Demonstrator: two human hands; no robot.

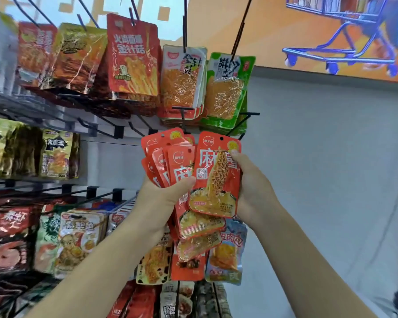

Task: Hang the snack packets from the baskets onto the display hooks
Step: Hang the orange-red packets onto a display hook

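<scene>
The right hand (251, 187) pinched one packet (216, 180), its punched hole above the thumb and just below a hook (240, 123), while the left hand (161, 198) gripped the spare bunch (170, 161); the hole should be squared to the hook tip before pushing.

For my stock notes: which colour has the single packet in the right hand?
Orange-red glossy packet, yellow noodle picture; right hand pinches it. Head view.

The red hanging packet (133, 56) reads "火鸡面味 金针菇", and the held orange packet (216, 175) shows "麻".
</scene>
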